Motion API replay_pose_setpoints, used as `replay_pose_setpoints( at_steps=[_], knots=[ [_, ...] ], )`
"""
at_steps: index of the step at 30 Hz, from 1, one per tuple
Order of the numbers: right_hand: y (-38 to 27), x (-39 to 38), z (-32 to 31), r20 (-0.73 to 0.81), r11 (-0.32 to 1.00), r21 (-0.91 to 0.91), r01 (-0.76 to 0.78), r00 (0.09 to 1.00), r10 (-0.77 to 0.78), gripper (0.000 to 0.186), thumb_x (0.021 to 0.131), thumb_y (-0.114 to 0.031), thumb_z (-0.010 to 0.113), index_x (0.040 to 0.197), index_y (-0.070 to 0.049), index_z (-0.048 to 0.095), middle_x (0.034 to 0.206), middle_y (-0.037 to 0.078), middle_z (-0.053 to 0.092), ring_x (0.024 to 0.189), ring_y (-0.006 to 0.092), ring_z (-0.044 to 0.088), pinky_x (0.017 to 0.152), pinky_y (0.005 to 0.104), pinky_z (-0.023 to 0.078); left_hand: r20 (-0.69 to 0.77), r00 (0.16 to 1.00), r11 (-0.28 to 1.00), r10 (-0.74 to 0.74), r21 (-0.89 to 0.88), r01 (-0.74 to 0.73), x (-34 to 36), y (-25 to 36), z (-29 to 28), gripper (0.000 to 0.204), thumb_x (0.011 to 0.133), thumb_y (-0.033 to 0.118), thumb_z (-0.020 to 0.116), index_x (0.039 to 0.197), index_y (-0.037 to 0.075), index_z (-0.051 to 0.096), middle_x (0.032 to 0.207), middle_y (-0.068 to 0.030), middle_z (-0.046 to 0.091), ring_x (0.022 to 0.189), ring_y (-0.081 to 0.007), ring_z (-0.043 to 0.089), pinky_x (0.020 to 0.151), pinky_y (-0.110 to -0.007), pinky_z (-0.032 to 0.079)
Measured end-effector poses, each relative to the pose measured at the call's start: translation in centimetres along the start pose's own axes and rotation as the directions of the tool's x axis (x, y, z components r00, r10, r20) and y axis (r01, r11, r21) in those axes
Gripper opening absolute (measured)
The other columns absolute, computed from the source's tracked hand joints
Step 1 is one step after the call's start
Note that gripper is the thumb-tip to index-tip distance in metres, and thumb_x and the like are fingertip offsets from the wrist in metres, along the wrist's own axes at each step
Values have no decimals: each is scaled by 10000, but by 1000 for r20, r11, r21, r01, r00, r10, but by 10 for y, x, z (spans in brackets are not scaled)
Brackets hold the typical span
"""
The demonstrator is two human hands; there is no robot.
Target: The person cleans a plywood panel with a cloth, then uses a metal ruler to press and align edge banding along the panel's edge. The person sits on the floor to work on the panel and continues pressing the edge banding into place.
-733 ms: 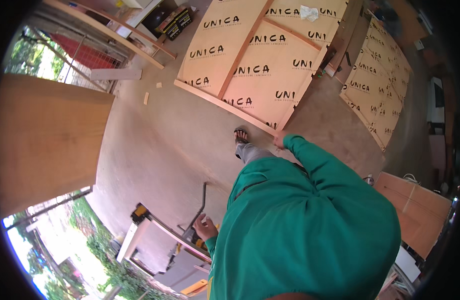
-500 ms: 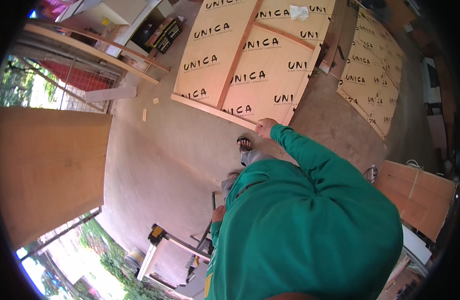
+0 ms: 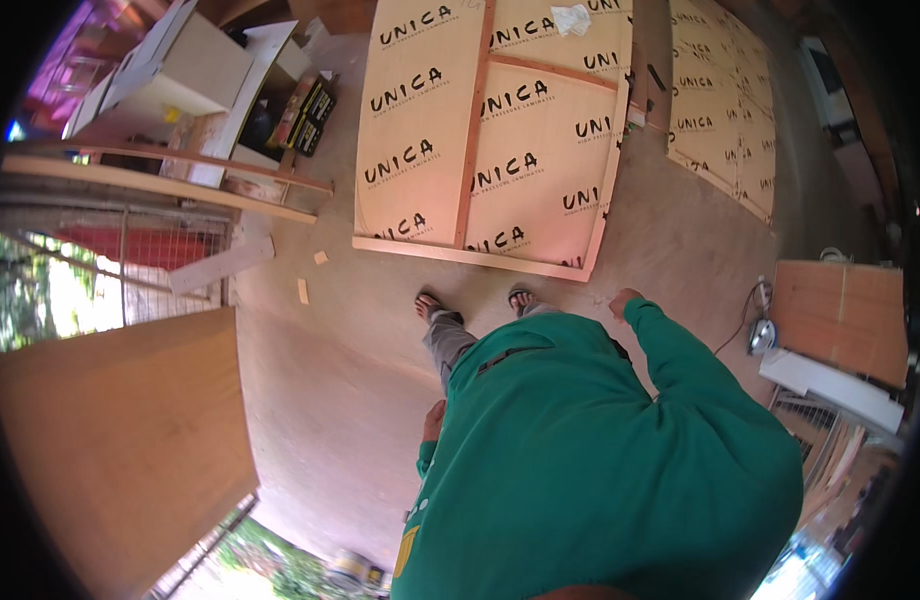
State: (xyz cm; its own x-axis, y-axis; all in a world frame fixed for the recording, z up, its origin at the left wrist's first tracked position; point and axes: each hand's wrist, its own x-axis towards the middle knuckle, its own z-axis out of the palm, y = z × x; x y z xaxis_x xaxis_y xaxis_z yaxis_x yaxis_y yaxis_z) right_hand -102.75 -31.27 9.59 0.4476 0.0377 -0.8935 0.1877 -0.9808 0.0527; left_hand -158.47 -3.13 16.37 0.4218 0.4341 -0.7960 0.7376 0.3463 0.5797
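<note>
A large pale wooden panel (image 3: 405, 165) with dark printing and reddish wood strips lies in front of me. Just off its near right corner hangs my right hand (image 3: 623, 303), apart from the panel, with nothing visible held; its fingers are too small and foreshortened to read. At my left side, by the hip, is my left hand (image 3: 435, 420). It touches neither the panel nor anything else I can see, and its fingers are mostly hidden. A crumpled white piece (image 3: 571, 19) rests on the panel's far part.
A second printed panel (image 3: 722, 110) lies farther right. Brown board (image 3: 120, 450) stands at left, below long timber strips (image 3: 160, 183). Small wood offcuts (image 3: 303, 291) lie on the floor. At right are a brown sheet (image 3: 840, 315), a cable and a metallic tool (image 3: 762, 337).
My right hand has let go of the panel's near corner and moved right and back. Both my feet now show before the panel's near edge, and the view has turned.
</note>
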Motion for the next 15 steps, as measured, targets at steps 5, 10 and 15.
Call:
replay_pose_setpoints(
  at_steps=[5,10,15],
  knots=[
    [-148,-110,41,152,901,429,-61,988,-5,679,1003,-663,613,1124,-24,810,1163,277,788,999,404,791,856,503,634,244,965,968,93,-249,-31,3,100,-131,257,1126,258,629,1113,24,735,944,12,724,882,-98,636,803,-337,537],
    [-212,-162,48,26,973,4,230,973,-230,688,1035,-659,535,1174,-45,810,1177,267,776,1190,466,710,1080,511,528,452,838,884,304,194,-426,22,184,-194,297,1064,280,661,1074,-9,731,858,-141,742,787,-270,707,750,-415,559],
    [-182,-202,64,-28,944,-13,329,944,-329,526,1026,-543,600,1045,-71,832,1072,231,783,1056,432,739,972,507,570,590,780,741,211,423,-521,66,230,-206,336,980,287,645,1109,1,768,955,-260,758,891,-410,756,825,-482,589]
  ],
)
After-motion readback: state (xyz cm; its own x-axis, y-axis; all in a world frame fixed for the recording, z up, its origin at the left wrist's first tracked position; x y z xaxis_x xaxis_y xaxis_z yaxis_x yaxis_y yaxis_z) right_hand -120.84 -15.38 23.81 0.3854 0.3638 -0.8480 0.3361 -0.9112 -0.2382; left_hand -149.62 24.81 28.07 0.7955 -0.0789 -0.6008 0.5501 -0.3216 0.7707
